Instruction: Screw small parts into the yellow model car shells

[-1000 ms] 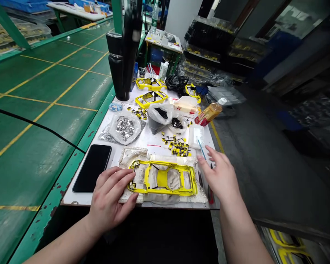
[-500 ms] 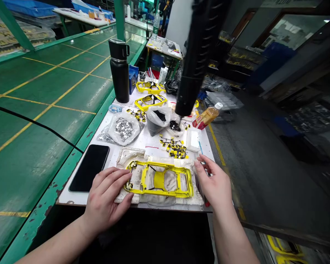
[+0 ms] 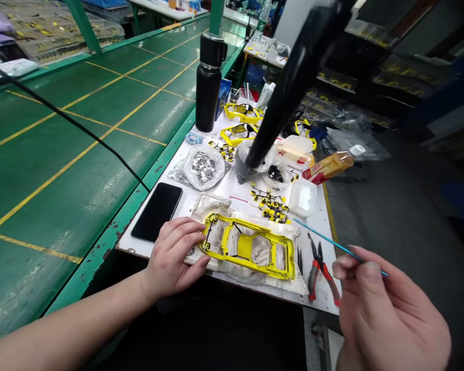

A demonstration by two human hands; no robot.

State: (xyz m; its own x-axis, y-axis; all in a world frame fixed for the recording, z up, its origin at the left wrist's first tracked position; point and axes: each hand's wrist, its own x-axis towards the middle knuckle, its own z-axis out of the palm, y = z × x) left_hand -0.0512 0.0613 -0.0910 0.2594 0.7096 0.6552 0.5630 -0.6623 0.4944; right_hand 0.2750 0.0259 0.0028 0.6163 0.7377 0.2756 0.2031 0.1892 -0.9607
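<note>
White desk [image 3: 224,193] beside green flooring carries parts bags and a phone [image 3: 156,211]. Left hand [image 3: 176,255] rests at frame centre, fingers spread on the yellow car body [image 3: 249,246]. Right hand [image 3: 386,314], lower right, pinches a thin blue stick [image 3: 332,243] above red-handled pliers [image 3: 321,265].
</note>
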